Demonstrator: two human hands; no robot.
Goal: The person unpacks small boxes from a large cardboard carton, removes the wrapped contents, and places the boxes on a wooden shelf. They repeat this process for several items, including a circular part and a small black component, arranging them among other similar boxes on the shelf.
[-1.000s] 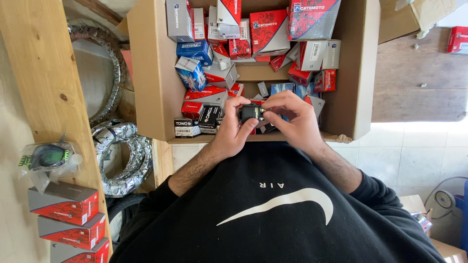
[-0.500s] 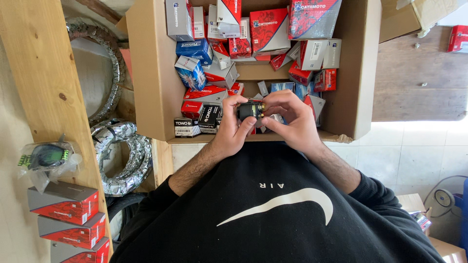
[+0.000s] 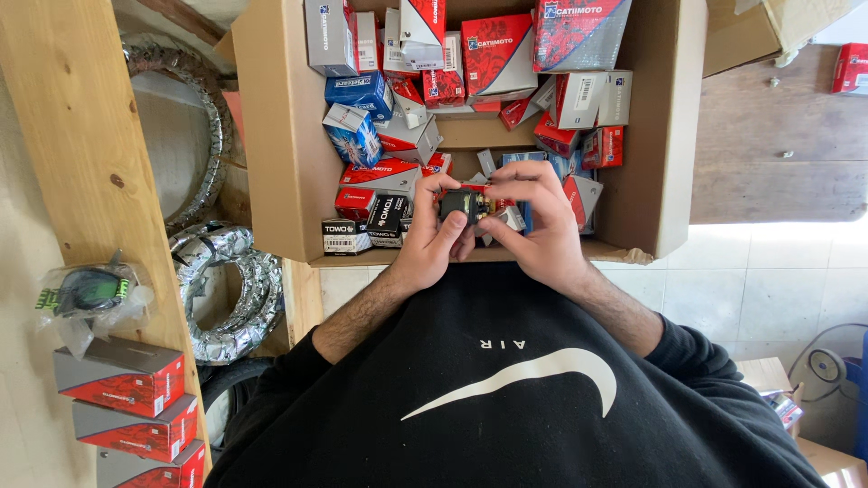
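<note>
My left hand (image 3: 432, 242) and my right hand (image 3: 535, 226) together hold a small black boxy part (image 3: 462, 204) with a bit of red and yellow showing at its edge. Both hands hover over the near edge of a big cardboard box (image 3: 280, 172). Fingers of each hand wrap the part from its sides, thumbs on top. The box is filled with several small red, blue, white and black cartons (image 3: 380, 136). Part of the black item is hidden by my fingers.
A wooden board (image 3: 81, 154) runs down the left, bearing a bagged green-and-black item (image 3: 86, 294) and three red-and-grey boxes (image 3: 122, 380). Foil-wrapped rings (image 3: 231, 298) lie beside the board. A wooden surface (image 3: 778, 145) and white tiles (image 3: 778, 280) are at right.
Both hands have shifted slightly while turning the small black part; it stays over the box's near edge. Nothing else moved.
</note>
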